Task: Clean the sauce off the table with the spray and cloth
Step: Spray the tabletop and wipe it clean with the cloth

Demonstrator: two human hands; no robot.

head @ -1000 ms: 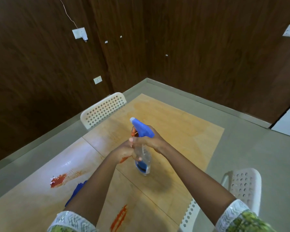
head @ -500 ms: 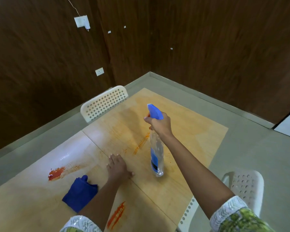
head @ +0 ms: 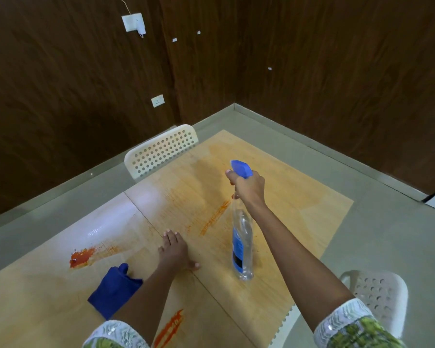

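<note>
A clear spray bottle (head: 241, 244) with a blue trigger head stands upright on the wooden table (head: 299, 209). My right hand (head: 249, 188) grips its neck just under the head. My left hand (head: 175, 249) rests flat on the table, fingers straight, left of the bottle. A folded blue cloth (head: 113, 290) lies by my left forearm, untouched. Red-orange sauce marks the table in three places: a blot (head: 82, 257) at the left, a streak (head: 214, 217) between my hands, and a smear (head: 170, 325) near the front edge.
A white perforated chair (head: 161, 150) stands at the table's far side, and another (head: 379, 297) at the right near my right arm. Dark wood walls enclose the corner beyond a grey floor (head: 387, 234).
My left hand let go of the bottle and came down flat on the table. The bottle now stands upright in my right hand alone. The cloth is uncovered.
</note>
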